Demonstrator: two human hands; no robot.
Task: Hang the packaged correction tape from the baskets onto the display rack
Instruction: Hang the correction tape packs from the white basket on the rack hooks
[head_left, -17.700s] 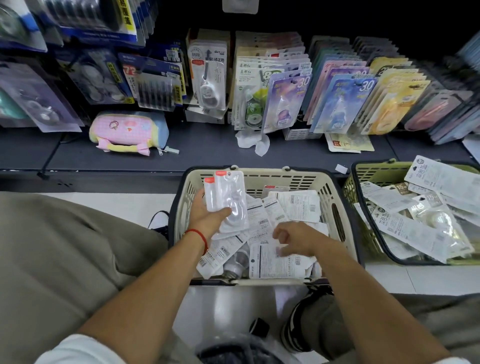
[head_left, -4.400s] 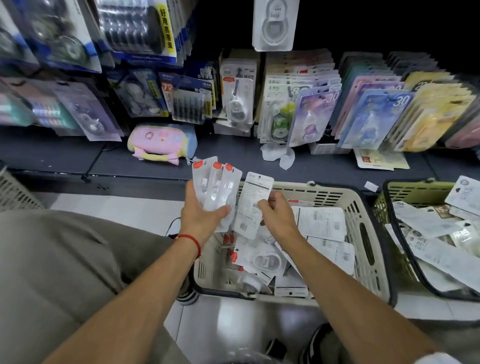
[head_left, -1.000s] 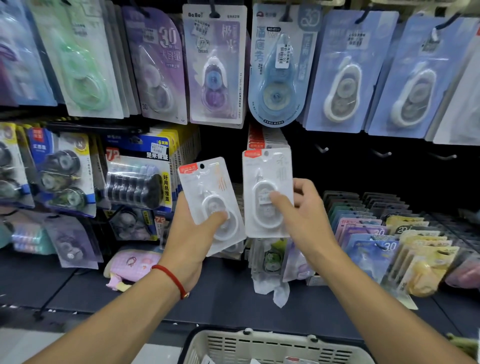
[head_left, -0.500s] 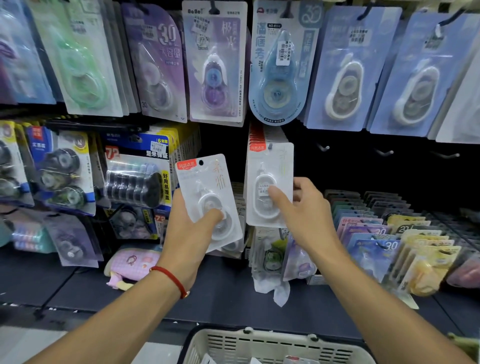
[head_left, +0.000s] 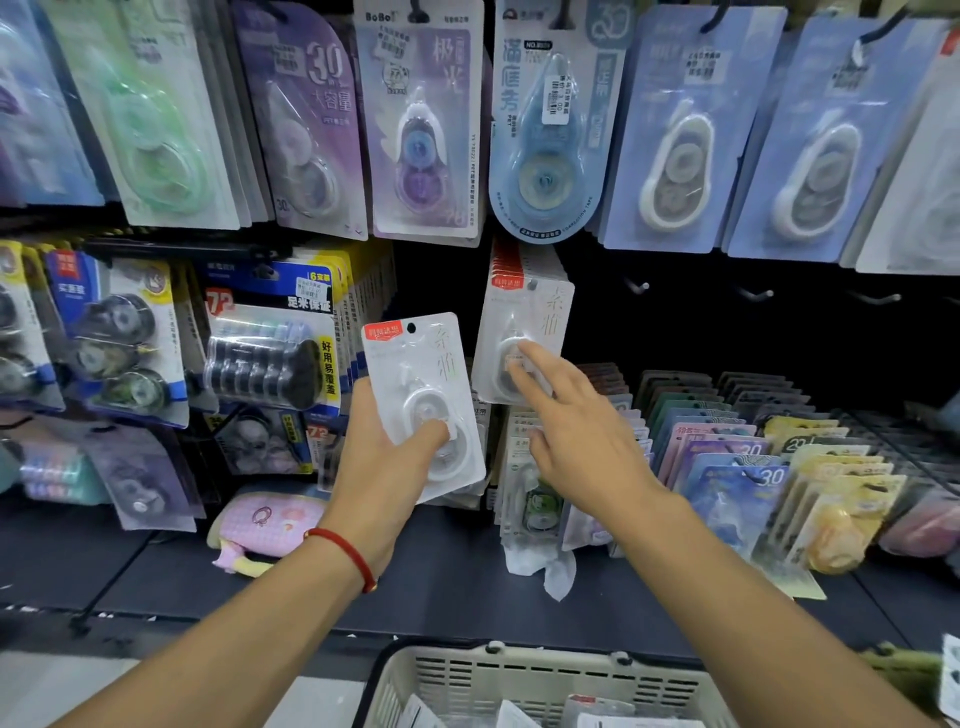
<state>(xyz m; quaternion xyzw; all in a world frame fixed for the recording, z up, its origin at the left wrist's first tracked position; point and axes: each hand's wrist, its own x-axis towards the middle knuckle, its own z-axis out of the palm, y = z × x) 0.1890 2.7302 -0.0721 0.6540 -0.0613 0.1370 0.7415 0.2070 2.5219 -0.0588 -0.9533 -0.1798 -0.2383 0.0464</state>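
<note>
cream basket (head_left: 519, 675) at the feet, packs inside | left hand (head_left: 384, 467) pinches spare white tape packs (head_left: 421, 395) | right hand (head_left: 576, 431), fingers straight, touches hung pack (head_left: 524, 338) on its peg | next: feed another's hole onto that peg

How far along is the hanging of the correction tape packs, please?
Done: white packs hang on a hook, the right hand open with its fingertips at the front one. In hand: the left hand grips another pack. Left: more packages lie in the basket.
</note>
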